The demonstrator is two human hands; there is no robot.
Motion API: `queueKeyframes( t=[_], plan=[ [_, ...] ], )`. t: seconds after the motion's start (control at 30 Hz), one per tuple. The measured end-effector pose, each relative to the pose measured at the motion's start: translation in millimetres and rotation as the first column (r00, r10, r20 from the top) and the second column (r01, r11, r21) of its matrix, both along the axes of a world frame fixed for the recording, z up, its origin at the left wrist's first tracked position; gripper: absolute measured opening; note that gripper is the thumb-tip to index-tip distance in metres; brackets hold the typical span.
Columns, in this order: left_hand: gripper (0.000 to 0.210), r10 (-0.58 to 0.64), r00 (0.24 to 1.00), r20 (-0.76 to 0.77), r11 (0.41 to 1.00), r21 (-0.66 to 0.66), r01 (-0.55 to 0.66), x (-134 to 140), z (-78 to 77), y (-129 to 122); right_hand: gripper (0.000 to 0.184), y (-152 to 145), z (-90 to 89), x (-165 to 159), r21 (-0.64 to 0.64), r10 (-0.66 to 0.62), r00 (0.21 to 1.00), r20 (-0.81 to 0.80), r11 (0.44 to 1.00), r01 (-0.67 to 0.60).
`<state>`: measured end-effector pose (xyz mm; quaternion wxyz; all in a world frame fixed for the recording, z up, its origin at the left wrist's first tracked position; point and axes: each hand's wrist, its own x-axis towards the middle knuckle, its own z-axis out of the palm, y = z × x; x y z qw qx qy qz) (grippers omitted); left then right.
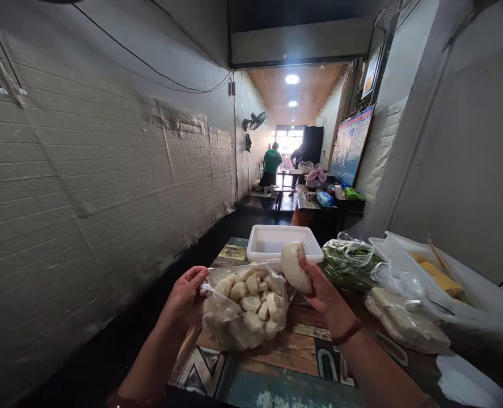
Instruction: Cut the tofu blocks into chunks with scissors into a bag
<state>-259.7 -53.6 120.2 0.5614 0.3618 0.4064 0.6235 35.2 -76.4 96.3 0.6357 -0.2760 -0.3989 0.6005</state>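
My left hand (188,292) pinches the left edge of a clear plastic bag (221,331), which stands with its mouth open on the table. Pale, cut chunks of food (251,303) fill the bag; their exact kind is unclear. In my right hand (324,294) is a smooth, whitish, rounded piece (296,266), larger than the chunks, held up at the right side of the bag's mouth. My fingers wrap its right side, and I cannot tell its kind. Just behind the bag and this piece sits a white plastic tub (262,242).
On the right lie a bag of green leaves (347,263), a wrapped pale block (406,323) and a white bin (389,249) with yellow contents. A patterned wooden table (285,362) bears these. Two people (271,164) stand far down the room; a brick-patterned wall (106,198) runs left.
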Motion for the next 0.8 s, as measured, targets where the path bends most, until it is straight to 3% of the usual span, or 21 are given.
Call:
queueKeyframes(
  t=[0.13,0.23,0.3,0.47,0.53,0.63,0.7,0.77,0.8],
  plan=[
    [0.046,-0.050,0.999,-0.009,0.996,0.070,0.050,8,18.7,8,0.039,-4,35.8,7,0.041,-0.032,0.997,-0.068,0.999,0.035],
    [0.045,-0.073,0.997,-0.020,0.993,0.093,0.075,10,21.1,19,0.041,-9,50.8,11,0.069,-0.045,0.996,-0.072,0.996,0.050],
    [0.044,-0.067,0.997,-0.041,0.992,0.103,0.071,10,15.5,25,0.042,-14,49.2,13,0.063,-0.044,0.996,-0.072,0.997,0.048],
    [0.050,-0.077,0.975,-0.207,0.994,0.063,0.092,3,-10.5,24,0.039,-26,25.1,20,-0.046,-0.136,0.989,-0.061,0.990,0.133],
    [0.046,0.025,0.936,-0.351,0.990,0.137,0.025,1,-12.4,14,0.042,-32,21.3,22,-0.088,-0.183,0.980,-0.076,0.980,0.176],
    [0.033,0.307,0.754,-0.581,0.913,0.404,-0.061,7,2.2,-12,0.043,-38,26.1,22,-0.108,-0.202,0.977,-0.063,0.975,0.194],
    [0.025,0.314,0.658,-0.684,0.866,0.491,0.097,19,14.6,-32,0.044,-39,31.7,19,-0.102,-0.186,0.982,-0.046,0.978,0.180],
    [0.022,0.146,0.579,-0.802,0.801,0.439,0.406,35,18.4,-48,0.046,-36,36.3,15,-0.089,-0.172,0.984,-0.038,0.982,0.168],
    [0.025,0.046,0.496,-0.867,0.730,0.368,0.576,44,15.5,-53,0.048,-34,38.3,12,-0.081,-0.167,0.985,-0.037,0.983,0.163]
  ],
)
